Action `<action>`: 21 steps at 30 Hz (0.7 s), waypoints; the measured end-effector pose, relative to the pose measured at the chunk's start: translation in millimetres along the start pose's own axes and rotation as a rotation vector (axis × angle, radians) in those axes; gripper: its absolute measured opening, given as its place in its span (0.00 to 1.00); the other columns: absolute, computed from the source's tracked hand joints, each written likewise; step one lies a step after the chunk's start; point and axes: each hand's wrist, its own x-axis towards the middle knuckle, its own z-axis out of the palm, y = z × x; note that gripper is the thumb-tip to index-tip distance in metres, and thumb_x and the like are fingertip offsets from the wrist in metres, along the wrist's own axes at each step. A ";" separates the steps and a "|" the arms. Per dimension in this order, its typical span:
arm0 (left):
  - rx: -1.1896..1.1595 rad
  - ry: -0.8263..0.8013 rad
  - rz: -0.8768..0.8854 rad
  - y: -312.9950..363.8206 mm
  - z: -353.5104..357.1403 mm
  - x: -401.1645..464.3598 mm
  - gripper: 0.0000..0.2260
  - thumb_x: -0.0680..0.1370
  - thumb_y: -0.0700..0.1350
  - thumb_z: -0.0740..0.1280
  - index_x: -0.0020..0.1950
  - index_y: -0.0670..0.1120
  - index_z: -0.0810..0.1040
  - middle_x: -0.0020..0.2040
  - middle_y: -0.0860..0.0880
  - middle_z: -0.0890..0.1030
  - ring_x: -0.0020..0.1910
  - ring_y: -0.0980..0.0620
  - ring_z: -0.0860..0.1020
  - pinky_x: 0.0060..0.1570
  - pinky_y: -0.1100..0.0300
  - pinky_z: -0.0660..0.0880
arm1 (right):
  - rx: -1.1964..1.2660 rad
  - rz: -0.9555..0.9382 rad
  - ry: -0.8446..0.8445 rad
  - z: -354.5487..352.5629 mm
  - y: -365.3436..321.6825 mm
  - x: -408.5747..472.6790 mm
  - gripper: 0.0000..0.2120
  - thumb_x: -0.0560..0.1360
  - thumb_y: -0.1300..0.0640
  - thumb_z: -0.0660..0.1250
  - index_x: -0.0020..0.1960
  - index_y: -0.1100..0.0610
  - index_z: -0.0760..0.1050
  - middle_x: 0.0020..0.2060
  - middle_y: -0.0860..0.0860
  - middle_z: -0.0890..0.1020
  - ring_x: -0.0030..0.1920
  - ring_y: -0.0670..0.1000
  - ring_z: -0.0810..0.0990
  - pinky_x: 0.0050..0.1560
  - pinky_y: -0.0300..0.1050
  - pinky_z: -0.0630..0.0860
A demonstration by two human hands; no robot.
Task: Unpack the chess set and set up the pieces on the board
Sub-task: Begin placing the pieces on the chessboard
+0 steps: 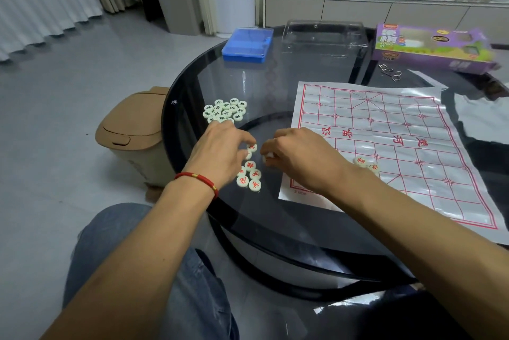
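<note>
Over red pieces (249, 174), curled hands (220, 152).

Board (413, 130): we see a thin, creased white sheet with a red grid and red characters across its middle, lying flat on the worktop.
Black-marked pieces (225, 111): we count a tight cluster of pale round discs, face up, left of the board.
Red-marked pieces (249, 177): we see pale discs grouped near the board's near-left corner.
Pieces on board (366, 164): two red-marked discs, side by side near its left edge.
</note>
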 end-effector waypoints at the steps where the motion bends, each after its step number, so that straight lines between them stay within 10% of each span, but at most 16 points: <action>1: 0.003 0.008 0.000 0.4 0.2 0.0 0.13 0.79 0.47 0.69 0.63 0.54 0.81 0.49 0.51 0.74 0.60 0.49 0.70 0.55 0.54 0.72 | -0.006 0.004 0.015 -1.1 0.1 -0.7 0.10 0.80 0.50 0.65 0.56 0.53 0.81 0.45 0.52 0.78 0.45 0.55 0.78 0.41 0.45 0.66; 21: 0.040 0.040 -0.026 3.4 3.2 0.3 0.14 0.80 0.49 0.64 0.65 0.50 0.80 0.51 0.48 0.76 0.59 0.45 0.72 0.55 0.51 0.73 | 0.239 -0.024 0.104 -20.7 13.1 3.7 0.10 0.77 0.49 0.71 0.54 0.52 0.84 0.43 0.47 0.84 0.39 0.46 0.78 0.40 0.47 0.79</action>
